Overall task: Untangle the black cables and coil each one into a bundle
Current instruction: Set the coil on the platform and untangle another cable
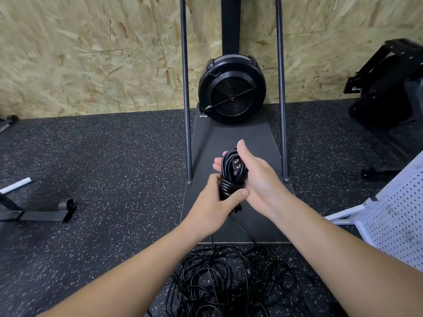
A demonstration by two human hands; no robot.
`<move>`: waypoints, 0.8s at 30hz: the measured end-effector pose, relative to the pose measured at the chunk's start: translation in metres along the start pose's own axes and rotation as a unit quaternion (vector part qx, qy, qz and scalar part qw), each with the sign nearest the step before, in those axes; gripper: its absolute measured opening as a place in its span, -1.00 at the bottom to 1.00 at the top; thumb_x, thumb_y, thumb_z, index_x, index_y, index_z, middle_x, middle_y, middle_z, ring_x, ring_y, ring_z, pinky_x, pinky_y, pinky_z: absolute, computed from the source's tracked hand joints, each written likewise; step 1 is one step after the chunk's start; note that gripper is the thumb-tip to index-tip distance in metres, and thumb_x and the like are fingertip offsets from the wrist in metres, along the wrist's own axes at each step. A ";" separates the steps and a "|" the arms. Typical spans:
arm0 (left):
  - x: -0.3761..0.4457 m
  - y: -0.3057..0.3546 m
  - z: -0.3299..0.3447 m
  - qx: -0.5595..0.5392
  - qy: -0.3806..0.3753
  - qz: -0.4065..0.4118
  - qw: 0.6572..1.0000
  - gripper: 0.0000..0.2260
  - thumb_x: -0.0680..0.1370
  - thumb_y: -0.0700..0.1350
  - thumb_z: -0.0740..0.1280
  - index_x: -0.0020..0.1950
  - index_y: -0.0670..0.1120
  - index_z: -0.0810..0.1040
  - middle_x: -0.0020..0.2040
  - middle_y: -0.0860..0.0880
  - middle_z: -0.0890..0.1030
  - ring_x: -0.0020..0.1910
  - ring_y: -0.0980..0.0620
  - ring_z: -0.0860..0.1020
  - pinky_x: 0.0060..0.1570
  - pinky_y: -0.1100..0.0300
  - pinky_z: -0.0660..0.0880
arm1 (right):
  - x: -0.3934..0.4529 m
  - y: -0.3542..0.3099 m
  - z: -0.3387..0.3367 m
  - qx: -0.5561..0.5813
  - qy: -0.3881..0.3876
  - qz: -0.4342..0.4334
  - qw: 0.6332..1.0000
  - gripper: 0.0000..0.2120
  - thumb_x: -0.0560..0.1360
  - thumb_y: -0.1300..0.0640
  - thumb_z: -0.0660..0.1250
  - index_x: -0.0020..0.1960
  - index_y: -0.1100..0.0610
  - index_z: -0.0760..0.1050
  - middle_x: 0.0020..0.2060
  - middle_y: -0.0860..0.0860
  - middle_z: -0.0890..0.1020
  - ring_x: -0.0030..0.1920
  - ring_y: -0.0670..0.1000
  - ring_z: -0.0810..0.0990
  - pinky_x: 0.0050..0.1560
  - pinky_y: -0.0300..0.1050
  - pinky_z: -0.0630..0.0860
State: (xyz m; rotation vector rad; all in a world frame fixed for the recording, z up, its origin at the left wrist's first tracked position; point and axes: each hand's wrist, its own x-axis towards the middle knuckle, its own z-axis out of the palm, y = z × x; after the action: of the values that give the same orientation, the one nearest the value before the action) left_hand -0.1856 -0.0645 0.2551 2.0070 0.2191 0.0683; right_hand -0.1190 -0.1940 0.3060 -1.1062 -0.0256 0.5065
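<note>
A coiled black cable bundle (pixel 231 177) with a pronged plug (pixel 238 165) showing at its top is held between both hands in the middle of the view. My left hand (pixel 215 202) grips the wrapped lower part of the bundle, thumb across it. My right hand (pixel 256 177) cups the upper part from the right, fingers behind it and thumb up. A loose strand (pixel 246 232) drops from the bundle to a tangled heap of black cables (pixel 229 280) on the floor in front of me.
A black fan-wheel machine (pixel 231 90) stands on a dark base plate (pixel 251 138) with two upright poles (pixel 185 99) against an OSB wall. A black metal frame (pixel 41 213) lies left, a white perforated panel (pixel 398 225) right, and black equipment (pixel 389 88) at far right.
</note>
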 end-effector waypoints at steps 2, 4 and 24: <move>-0.001 -0.001 0.005 0.001 -0.013 0.014 1.000 -0.60 0.57 0.30 0.48 0.28 0.16 0.48 0.06 0.15 0.70 0.06 0.14 0.68 0.23 -0.07 0.61 | -0.003 -0.003 0.001 -0.025 -0.003 -0.029 0.999 -0.36 0.61 -0.22 0.41 0.32 0.36 0.56 0.13 0.30 0.76 0.20 0.26 0.77 0.29 0.22 0.67; -0.005 0.004 0.007 -0.036 -0.053 0.028 0.998 -0.70 0.62 0.23 0.45 0.25 0.15 0.51 0.00 0.17 0.68 0.02 0.12 0.67 0.17 -0.05 0.61 | -0.004 -0.006 0.000 -0.068 0.010 -0.059 0.996 -0.43 0.71 -0.18 0.34 0.28 0.38 0.57 0.05 0.33 0.77 0.11 0.30 0.79 0.24 0.24 0.70; 0.001 0.024 0.011 -0.199 -0.069 0.049 0.976 -0.76 0.70 0.00 0.47 0.35 0.00 0.65 0.24 -0.05 0.75 0.32 -0.12 0.67 0.45 -0.19 0.53 | -0.001 -0.041 -0.023 -0.144 -0.029 -0.053 0.988 -0.38 0.74 -0.27 0.23 0.35 0.31 0.56 0.13 0.20 0.79 0.23 0.26 0.75 0.36 0.30 0.63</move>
State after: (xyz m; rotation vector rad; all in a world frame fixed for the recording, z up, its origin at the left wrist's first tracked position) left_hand -0.1799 -0.0844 0.2717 1.6139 0.0140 0.0313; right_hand -0.0985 -0.2278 0.3305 -1.3641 -0.2126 0.4478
